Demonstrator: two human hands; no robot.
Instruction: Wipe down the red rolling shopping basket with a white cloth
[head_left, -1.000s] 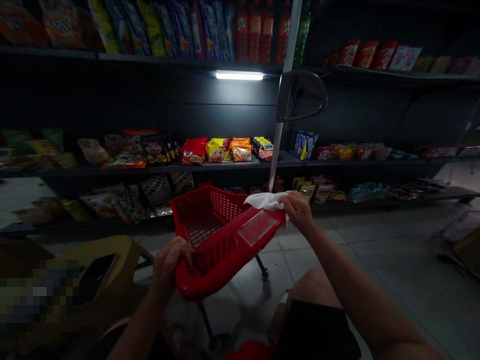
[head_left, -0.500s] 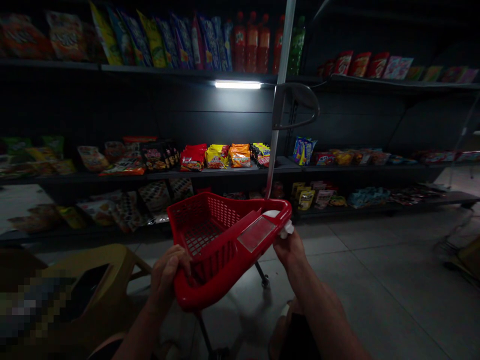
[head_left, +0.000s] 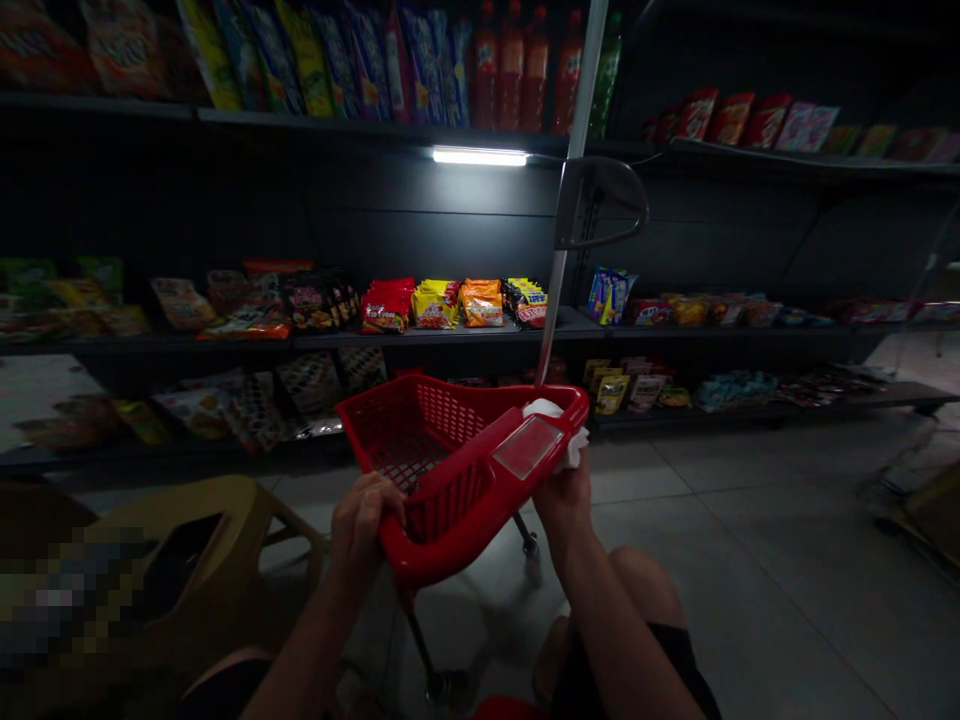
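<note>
A red plastic shopping cart stands in front of me, its basket tilted in view. My left hand is closed over the rim at the basket's near left corner. At the far right end of the handle, my right hand presses a crumpled white cloth or tissue against the red plastic; its fingers are partly hidden beneath the rim. More white material shows through the handle opening. A clear panel is set into the handle. Behind the cart rises a metal pole with a dark loop-shaped bracket.
Dark shelves with snack packets and bottles line the wall beyond the cart. A yellowish stool at the left bears a dark phone-like slab. Grey tiled floor spreads to the right. A lit tube lamp hangs under the upper shelf.
My right hand with the white cloth has shifted slightly along the handle end. The cart's near corner and my left hand on it appear a little further right and up.
</note>
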